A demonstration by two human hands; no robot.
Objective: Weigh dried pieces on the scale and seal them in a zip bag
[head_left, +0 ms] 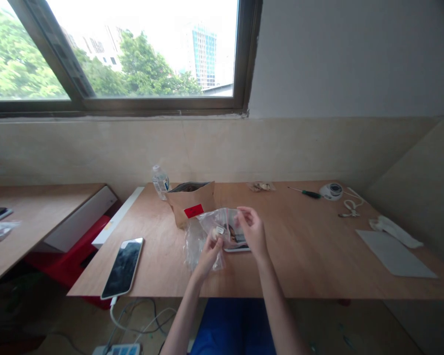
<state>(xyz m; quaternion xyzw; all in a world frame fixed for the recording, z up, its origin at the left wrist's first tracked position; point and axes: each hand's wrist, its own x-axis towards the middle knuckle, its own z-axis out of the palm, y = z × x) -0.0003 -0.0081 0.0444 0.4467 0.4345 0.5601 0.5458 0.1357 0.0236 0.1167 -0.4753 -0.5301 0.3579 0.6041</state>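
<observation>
A clear plastic zip bag point(210, 217) with a pinkish strip is held up over the middle of the table. My left hand point(209, 251) is closed on its lower part, where a small pale item with a white label point(219, 230) shows; whether that lies inside the bag I cannot tell. My right hand point(253, 231) pinches the bag's right side near the strip. Behind the bag lies a dark flat object with a white edge point(237, 249), partly hidden. More crumpled clear plastic point(195, 246) rests beside my left hand. A brown paper pouch point(177, 204) with a red label stands open just behind.
A water bottle point(160, 182) stands by the pouch. On the left lies a phone point(123, 266) with a cable. Toward the back are a small bag of parts point(261, 187), a screwdriver point(311, 194) and a dome camera point(331, 191). A white sheet point(394, 254) lies at right.
</observation>
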